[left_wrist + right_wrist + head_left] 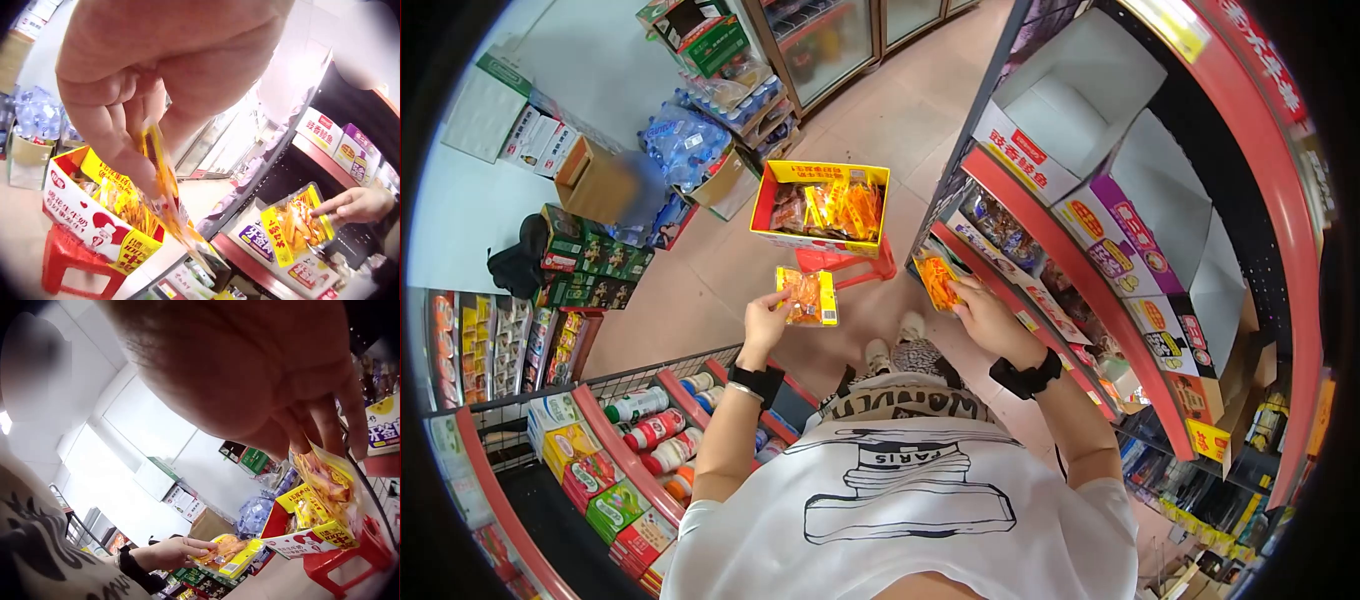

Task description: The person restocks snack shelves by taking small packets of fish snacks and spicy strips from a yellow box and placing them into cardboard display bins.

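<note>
My left hand (768,318) pinches the edge of a yellow-edged clear packet of orange snack (806,297), left of centre in the head view. My right hand (990,318) holds a similar packet (938,281) beside the shelf; the left wrist view shows that packet (297,225) with its yellow label facing the camera. Between and beyond the hands, an open yellow and red box (820,240) full of packets stands on a red stool (884,262). In the right wrist view the fingers (325,425) grip the packet (328,484) at its top.
On the right, red-edged shelves (1090,320) hold boxes and packets. Bottles line another shelf (600,415) at the lower left. Beyond are wrapped water bottles (685,145), cartons (590,185) and a glass-door fridge (825,60). Tiled floor (700,270) surrounds the stool.
</note>
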A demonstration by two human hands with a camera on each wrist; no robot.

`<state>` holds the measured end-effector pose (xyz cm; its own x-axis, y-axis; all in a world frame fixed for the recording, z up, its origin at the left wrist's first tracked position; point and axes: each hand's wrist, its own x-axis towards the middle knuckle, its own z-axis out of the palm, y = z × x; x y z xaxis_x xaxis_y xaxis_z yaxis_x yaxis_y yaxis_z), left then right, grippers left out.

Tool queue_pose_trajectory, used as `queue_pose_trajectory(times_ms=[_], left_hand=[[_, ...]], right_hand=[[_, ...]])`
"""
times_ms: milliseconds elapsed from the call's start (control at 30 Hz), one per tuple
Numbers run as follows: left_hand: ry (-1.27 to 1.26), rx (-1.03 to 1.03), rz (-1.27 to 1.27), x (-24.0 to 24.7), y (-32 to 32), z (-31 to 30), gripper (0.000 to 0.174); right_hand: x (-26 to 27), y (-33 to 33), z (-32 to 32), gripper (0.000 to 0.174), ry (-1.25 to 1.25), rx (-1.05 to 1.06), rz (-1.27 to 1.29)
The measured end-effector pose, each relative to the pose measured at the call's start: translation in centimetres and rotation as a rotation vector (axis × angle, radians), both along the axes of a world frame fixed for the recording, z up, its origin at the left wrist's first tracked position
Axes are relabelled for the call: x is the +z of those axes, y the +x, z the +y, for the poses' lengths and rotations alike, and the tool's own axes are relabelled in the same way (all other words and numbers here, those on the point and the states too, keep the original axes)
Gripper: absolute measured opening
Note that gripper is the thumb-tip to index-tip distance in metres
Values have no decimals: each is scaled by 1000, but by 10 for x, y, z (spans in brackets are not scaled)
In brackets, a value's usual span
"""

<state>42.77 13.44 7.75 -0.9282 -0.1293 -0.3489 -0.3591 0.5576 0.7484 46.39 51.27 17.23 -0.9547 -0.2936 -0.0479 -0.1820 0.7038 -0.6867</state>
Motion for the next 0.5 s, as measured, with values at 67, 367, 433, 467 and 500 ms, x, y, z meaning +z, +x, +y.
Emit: queue_pose_trajectory(times_ms=[67, 367, 433, 467, 500], left_hand=[[87, 87, 46, -15, -8, 1, 28], [168, 343, 10, -26, -62, 9, 34], [190, 347, 31, -40, -78, 2, 35], [207, 348, 65, -45, -87, -1, 37], [192, 353, 44, -49, -95, -3, 40]], right_hand=[[-7, -16, -2, 35, -7, 7, -29], [-56, -105, -23, 36, -59, 145, -35], [-68, -125, -37, 36, -74, 165, -60], [-69, -133, -45, 36, -95, 182, -72], [-70, -140, -53, 35, -98, 181, -90]])
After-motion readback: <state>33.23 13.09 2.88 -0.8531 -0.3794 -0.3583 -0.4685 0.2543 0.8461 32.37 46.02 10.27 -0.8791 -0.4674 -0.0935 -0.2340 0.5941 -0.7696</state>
